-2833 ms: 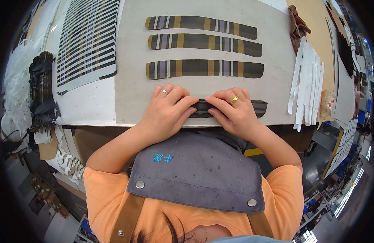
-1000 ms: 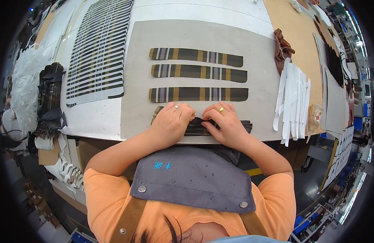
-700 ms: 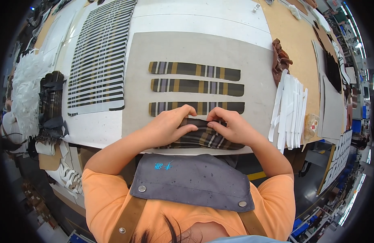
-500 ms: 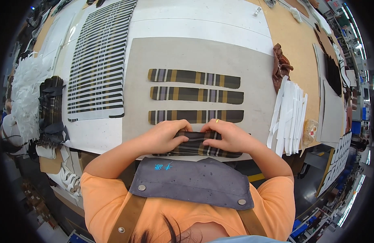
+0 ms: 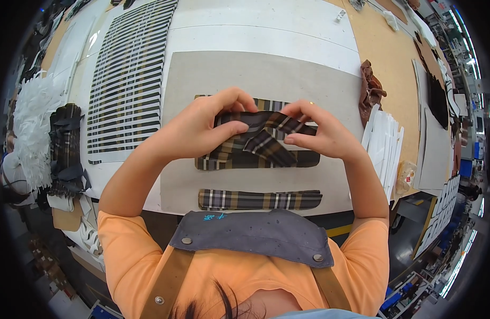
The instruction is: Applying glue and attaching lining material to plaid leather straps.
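My left hand (image 5: 212,126) grips the left part of a folded dark plaid fabric piece (image 5: 271,146), fingers curled over its top and thumb across it. My right hand (image 5: 324,133) holds the piece's right part with bent fingers. The raised piece hides much of the flat plaid strips (image 5: 307,158) behind it on the grey board (image 5: 197,74). Nearer me, a plaid piece (image 5: 261,200) lies along the front of the board.
A striped sheet (image 5: 125,80) lies at the left, beside white fringed material (image 5: 32,127) and dark plaid scraps (image 5: 64,143). At the right are crumpled brown material (image 5: 369,90), white strips (image 5: 383,154) and a small bag (image 5: 405,178). My grey apron (image 5: 247,234) borders the table.
Both hands have moved away from me, lifting dark plaid fabric from the board's front over the upper strips. A plaid piece now shows where they were.
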Motion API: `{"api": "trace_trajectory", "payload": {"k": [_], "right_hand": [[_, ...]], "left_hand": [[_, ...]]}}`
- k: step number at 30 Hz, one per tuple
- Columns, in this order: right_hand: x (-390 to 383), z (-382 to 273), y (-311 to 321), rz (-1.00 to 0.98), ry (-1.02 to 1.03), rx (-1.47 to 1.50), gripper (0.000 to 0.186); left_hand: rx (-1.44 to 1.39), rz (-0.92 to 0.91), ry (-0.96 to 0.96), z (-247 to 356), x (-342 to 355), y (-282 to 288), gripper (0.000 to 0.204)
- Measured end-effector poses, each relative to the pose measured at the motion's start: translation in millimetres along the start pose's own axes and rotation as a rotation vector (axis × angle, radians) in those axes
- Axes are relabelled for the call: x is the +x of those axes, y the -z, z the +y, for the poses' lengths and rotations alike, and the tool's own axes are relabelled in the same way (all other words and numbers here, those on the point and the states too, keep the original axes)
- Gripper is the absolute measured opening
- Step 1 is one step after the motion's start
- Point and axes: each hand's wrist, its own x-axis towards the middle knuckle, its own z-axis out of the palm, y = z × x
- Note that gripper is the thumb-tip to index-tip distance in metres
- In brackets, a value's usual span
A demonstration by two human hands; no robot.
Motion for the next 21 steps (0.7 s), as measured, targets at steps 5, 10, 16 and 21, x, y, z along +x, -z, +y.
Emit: {"api": "trace_trajectory", "payload": {"k": [5,10,16,21], "right_hand": [[27.0,-6.2,-2.8,-0.036,0.265,0.126,0.049],[40.8,-5.2,17.5,-0.145,0.045,0.336,0.042],[68.7,15.6,55.8,0.024,-0.062,-0.044,0.038],[93.4,45.2,56.0,0.128,-0.147,-0.320,0.031]], "left_hand": [[-0.094,-0.080,-0.184,22.7,20.1,11.1,0.025],[0.119,0.028,-0.318,21.0,42.9,37.9,0.022],[0.507,0.115,-0.281,-34.1,85.4,39.4,0.019],[0.682,0.184,-0.273,-82.6,111.8,35.2,0.024]]}}
